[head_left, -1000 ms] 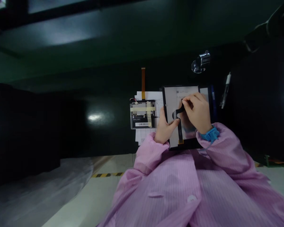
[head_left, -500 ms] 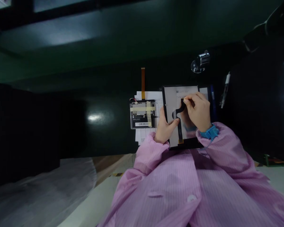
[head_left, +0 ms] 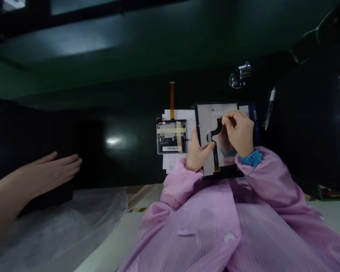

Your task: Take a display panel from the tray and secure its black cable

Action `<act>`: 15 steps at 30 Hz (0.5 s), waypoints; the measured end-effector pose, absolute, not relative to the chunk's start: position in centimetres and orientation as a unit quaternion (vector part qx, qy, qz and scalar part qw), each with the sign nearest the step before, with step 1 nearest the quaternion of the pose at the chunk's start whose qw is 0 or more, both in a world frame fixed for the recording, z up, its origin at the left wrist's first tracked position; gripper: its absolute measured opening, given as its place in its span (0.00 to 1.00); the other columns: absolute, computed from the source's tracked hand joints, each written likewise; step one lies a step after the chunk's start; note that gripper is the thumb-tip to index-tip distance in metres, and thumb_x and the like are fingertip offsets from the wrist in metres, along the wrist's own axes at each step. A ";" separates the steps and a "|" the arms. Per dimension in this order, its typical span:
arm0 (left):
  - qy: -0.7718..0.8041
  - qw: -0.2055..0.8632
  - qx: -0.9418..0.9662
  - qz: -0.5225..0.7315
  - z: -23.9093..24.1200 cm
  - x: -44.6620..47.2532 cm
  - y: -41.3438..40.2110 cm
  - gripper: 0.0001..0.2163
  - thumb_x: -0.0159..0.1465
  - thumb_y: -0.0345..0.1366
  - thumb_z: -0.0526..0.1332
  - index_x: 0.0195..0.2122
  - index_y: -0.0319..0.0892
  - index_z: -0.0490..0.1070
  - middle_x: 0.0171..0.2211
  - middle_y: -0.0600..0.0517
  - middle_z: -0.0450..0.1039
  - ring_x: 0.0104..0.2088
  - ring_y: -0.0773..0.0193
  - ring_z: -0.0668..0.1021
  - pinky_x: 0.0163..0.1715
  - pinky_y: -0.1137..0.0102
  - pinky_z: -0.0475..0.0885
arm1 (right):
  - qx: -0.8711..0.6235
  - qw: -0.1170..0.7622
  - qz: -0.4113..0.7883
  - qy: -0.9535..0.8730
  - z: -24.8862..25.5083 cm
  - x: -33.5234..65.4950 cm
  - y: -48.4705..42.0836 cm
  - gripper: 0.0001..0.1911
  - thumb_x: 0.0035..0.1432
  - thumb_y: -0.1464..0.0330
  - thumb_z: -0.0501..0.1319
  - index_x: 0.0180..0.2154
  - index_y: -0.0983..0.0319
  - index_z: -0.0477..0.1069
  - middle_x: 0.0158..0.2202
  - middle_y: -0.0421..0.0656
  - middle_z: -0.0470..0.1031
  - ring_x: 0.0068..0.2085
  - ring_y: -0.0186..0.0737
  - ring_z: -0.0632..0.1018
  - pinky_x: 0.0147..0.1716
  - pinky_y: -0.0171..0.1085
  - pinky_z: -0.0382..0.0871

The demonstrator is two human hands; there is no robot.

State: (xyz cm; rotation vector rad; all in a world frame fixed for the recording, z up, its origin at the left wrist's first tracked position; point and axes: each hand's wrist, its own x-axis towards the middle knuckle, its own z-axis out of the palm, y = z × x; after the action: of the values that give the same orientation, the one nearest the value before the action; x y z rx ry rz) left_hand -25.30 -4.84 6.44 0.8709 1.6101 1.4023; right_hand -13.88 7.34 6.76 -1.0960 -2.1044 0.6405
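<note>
My left hand (head_left: 197,154) grips the left edge of a flat display panel (head_left: 204,122), its thumb pressed across the lower left of the pale reflective back. Along that back runs a black, bent flex cable (head_left: 216,131), with a gold-coloured end near the panel's bottom. Thumb and forefinger of my right hand (head_left: 240,132) are pinched at the cable's upper end. A blue strap (head_left: 252,158) circles my right wrist. Left of the panel lies an opened device with a circuit board (head_left: 171,136), crossed by yellowish tape, an orange ribbon cable (head_left: 172,96) sticking out from its top.
Printed sheets (head_left: 190,122) lie beneath the opened device. A shiny metal tally counter (head_left: 243,71) and a white-capped pen (head_left: 270,107) are on the dark table at right. Another person's hand (head_left: 51,170) reaches in from the left. Clear plastic sheeting (head_left: 73,230) hangs at lower left.
Another person's bare hand and forearm have come into view at the left. The plastic sheeting at lower left has shifted. My hands keep practically the same hold on panel and cable.
</note>
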 end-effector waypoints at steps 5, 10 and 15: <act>0.640 0.412 0.345 0.549 6.3 -25.4 -4.7 0.27 0.61 0.30 0.64 0.59 0.42 0.57 0.57 0.43 0.68 0.61 0.54 0.72 0.65 0.55 0.63 | -0.425 0.347 0.251 -0.797 6.5 -13.9 7.5 0.05 0.61 0.70 0.57 0.32 0.59 0.70 0.34 0.44 0.76 0.38 0.43 0.77 0.39 0.43 0.73; 0.646 0.401 0.338 0.555 6.3 -25.2 -4.6 0.27 0.58 0.26 0.65 0.58 0.37 0.57 0.54 0.40 0.69 0.56 0.51 0.75 0.62 0.55 0.69 | -0.428 0.364 0.261 -0.785 6.0 -13.3 7.9 0.07 0.60 0.64 0.59 0.32 0.58 0.72 0.34 0.47 0.78 0.38 0.49 0.79 0.39 0.47 0.73; 0.675 0.397 0.323 0.530 6.5 -25.2 -4.4 0.31 0.55 0.25 0.68 0.59 0.40 0.60 0.54 0.40 0.71 0.55 0.47 0.76 0.59 0.58 0.74 | -0.477 0.334 0.251 -0.773 5.4 -13.1 8.7 0.12 0.56 0.51 0.61 0.28 0.50 0.70 0.32 0.55 0.78 0.35 0.57 0.79 0.34 0.53 0.70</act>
State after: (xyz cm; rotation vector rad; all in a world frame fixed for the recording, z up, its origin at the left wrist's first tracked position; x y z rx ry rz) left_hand -25.15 -4.39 6.48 0.8189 1.7108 1.3433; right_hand -13.11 8.72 5.43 -1.2439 -2.0187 0.6552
